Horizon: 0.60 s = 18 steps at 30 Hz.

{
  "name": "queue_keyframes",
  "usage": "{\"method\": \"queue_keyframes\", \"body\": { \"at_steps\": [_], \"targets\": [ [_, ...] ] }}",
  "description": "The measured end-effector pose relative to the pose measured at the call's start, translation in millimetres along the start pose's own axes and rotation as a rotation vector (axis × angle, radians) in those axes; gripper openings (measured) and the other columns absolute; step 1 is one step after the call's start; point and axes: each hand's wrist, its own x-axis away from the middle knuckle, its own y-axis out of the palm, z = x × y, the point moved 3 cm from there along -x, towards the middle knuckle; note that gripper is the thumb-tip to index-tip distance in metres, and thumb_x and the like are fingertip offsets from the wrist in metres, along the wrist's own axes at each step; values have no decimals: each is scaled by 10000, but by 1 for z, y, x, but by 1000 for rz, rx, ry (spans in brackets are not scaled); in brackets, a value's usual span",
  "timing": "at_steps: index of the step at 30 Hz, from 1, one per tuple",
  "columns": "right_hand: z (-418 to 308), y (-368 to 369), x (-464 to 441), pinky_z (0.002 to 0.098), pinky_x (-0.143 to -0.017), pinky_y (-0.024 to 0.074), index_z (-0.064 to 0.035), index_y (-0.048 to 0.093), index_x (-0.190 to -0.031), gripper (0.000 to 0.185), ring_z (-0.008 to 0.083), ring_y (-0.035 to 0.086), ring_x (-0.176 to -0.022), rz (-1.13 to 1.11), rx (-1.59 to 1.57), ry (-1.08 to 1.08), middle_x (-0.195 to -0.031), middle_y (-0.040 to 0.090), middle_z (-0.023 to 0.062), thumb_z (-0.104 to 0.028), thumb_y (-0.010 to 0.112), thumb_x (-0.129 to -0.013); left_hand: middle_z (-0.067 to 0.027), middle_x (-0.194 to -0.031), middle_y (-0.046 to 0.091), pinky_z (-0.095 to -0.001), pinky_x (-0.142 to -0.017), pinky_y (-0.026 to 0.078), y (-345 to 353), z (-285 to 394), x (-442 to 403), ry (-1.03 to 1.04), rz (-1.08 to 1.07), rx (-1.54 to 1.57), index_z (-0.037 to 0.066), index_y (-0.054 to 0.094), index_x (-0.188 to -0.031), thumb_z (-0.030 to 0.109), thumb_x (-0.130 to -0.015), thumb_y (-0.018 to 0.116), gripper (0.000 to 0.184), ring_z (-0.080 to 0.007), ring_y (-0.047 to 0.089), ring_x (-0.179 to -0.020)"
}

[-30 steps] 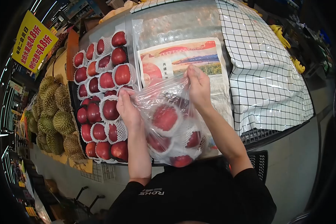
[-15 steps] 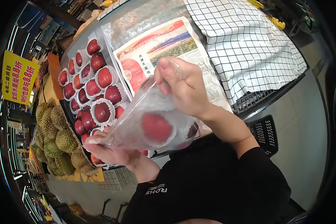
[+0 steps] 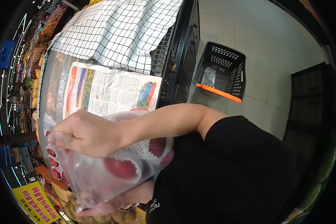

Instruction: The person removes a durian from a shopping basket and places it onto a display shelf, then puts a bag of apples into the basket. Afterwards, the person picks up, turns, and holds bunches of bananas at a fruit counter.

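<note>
A clear plastic bag (image 3: 89, 175) hangs stretched between my two hands, with several red fruits (image 3: 121, 168) in white foam nets inside it. My right hand (image 3: 87, 134) pinches the upper corner of the bag's mouth, thumb and fingers closed on the film. Lower down, my left hand (image 3: 119, 201) grips the opposite edge of the bag, partly covered by it. More red fruits (image 3: 53, 161) in foam nets lie in a box at the left, mostly hidden behind the bag.
A newspaper (image 3: 112, 89) lies on the stand beyond my right arm, beside a checked cloth (image 3: 115, 33). On the floor stands a black shopping basket (image 3: 224, 71) with an orange handle (image 3: 219, 93). Durians (image 3: 125, 216) and a yellow sign (image 3: 35, 203) are at lower left.
My view has turned to the right, bringing the shopping basket into sight. Both hands keep hold of the bag, which now sits closer to my body.
</note>
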Motion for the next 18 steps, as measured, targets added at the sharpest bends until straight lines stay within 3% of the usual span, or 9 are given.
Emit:
{"method": "queue_keyframes", "body": {
  "at_steps": [2,4,5,7,10,11,12,16,18],
  "targets": [
    [-9,-3,20,321,-562,427,8,570,-724,456,156,467,-537,94,9,-63,-566,519,77,-336,476,-1008,-76,-868,545,-350,-782,479,15,-5,16,63,147,-102,48,507,-895,375,-1054,276,430,-183,522,-778],
    [-24,-13,42,305,-553,419,-3,572,-715,469,132,463,-539,113,30,16,-566,513,52,-354,471,-1009,-7,-732,455,-280,-653,424,17,-9,24,-9,-169,-59,106,437,-792,350,-1062,264,403,-127,439,-652],
    [-31,-19,52,289,-544,411,-14,575,-707,482,107,459,-541,122,41,96,-566,506,28,-373,467,-1010,-7,-732,455,-280,-653,424,21,-8,32,-21,-172,-45,106,437,-792,350,-1062,264,403,-127,439,-652],
    [-40,-29,69,274,-538,399,-22,573,-701,490,88,452,-549,179,71,133,-570,500,12,-387,464,-1010,24,-670,372,-281,-599,369,52,-13,55,92,123,-459,135,377,-745,333,-1064,268,392,-103,373,-615],
    [-68,-45,98,247,-528,373,-30,569,-698,509,61,432,-566,230,127,175,-582,490,-12,-420,463,-1006,22,-658,380,-267,-600,375,74,-25,80,6,98,-345,131,411,-764,317,-1065,275,379,-110,382,-607],
    [-77,-51,106,242,-527,368,-27,570,-701,508,57,424,-565,263,176,195,-581,483,-14,-421,466,-1005,30,-720,398,-251,-625,364,73,-32,85,-39,92,-421,104,498,-922,372,-1040,360,323,-84,408,-677],
    [-84,-56,113,236,-527,363,-25,571,-704,508,53,416,-564,294,223,215,-580,477,-16,-422,468,-1004,30,-720,398,-251,-625,364,75,-37,92,-42,93,-415,104,498,-922,372,-1040,360,323,-84,408,-677],
    [-120,-78,140,226,-518,334,-32,577,-696,504,45,384,-552,349,342,211,-573,444,-33,-420,476,-1002,43,-562,318,-193,-458,249,88,-52,117,-8,107,-652,53,511,-860,314,-1039,419,330,-58,302,-504],
    [-139,-93,150,275,-538,401,-8,587,-700,496,87,441,-538,401,439,166,-566,498,-3,-394,484,-995,59,-527,287,-194,-442,217,101,-67,130,-296,69,-247,36,546,-915,346,-1036,418,357,-50,283,-472]
  ]
}}
